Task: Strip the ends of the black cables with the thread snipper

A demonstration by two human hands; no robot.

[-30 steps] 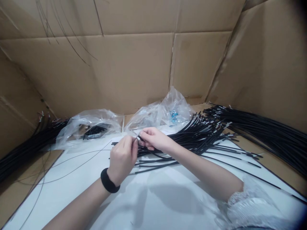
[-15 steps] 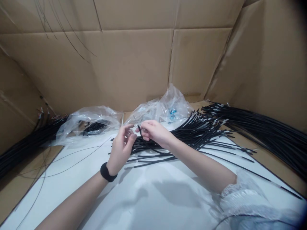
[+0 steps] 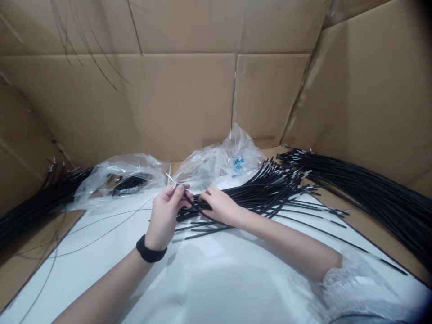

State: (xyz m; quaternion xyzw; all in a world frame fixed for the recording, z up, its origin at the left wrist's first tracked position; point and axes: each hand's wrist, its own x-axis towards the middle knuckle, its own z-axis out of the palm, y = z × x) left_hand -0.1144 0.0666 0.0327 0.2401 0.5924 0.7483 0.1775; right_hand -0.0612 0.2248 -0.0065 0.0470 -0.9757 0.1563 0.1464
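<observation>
Between the thumb and fingers of my left hand (image 3: 168,208) is a thin black cable (image 3: 193,205), pinched close to its end. Its white tip (image 3: 171,178) points up and to the left past my fingertips. From there the cable slopes down to the right, to my right hand (image 3: 220,206). That hand is closed, with curled fingers around the cable's lower stretch; its fingertips are partly hidden. Beneath and behind both hands lies a bundle of black cables (image 3: 249,195) with pale ends, on the white work surface (image 3: 209,279).
Clear plastic bags stand at the back: one with black parts (image 3: 101,180), another with small blue pieces (image 3: 248,157). More black cable bundles lie at the left (image 3: 37,198) and right (image 3: 357,193). Cardboard walls (image 3: 185,103) enclose the surface. Thin wires (image 3: 101,225) trail across the left.
My left hand has closed on the cable's end, where its fingers were apart before. My right hand has moved from the cable's end down along it, lower and to the right.
</observation>
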